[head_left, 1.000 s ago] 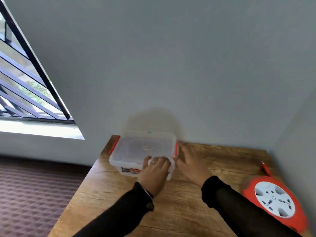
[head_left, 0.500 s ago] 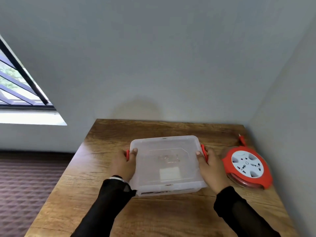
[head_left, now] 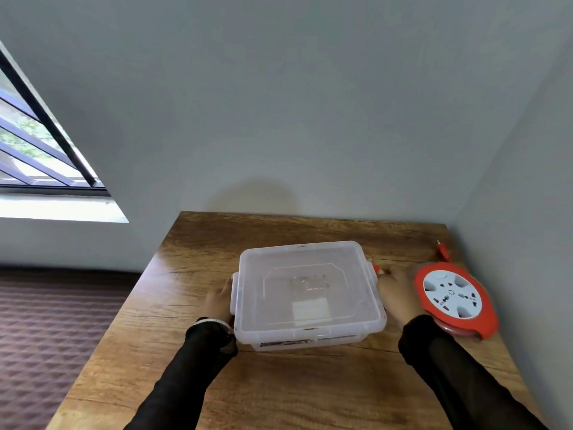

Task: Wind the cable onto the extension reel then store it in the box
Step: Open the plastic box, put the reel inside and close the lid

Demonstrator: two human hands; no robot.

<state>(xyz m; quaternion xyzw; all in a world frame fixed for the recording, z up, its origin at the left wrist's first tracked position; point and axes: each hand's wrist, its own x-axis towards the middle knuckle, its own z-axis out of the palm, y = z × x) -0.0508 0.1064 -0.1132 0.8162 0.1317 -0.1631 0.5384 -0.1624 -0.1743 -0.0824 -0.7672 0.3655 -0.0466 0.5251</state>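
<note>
Nearest to the camera, two black sleeves [head_left: 198, 361] come over the near edge of the wooden worktop [head_left: 310, 383]. The left hand [head_left: 218, 302] lies against the left side of the box [head_left: 307, 293], and the right hand [head_left: 395, 291] against its right side, near a red latch [head_left: 376, 269]. The fingers of both hands touch the box sides, but I cannot tell if they really clamp on something, because the lid [head_left: 297, 259] hides the tips. The box is clear plastic, its lid is on, and it stands in the middle of the worktop.

Just beside the right hand, at the right edge, the red reel [head_left: 454, 301] lies flat with its white socket face up. Its cable looks already wound, and only the red plug [head_left: 441, 251] sticks out toward the far right corner.

I judge that the step in hand is opening the box. The next move calls for releasing both side latches and lifting the lid off, then putting the reel inside.
</note>
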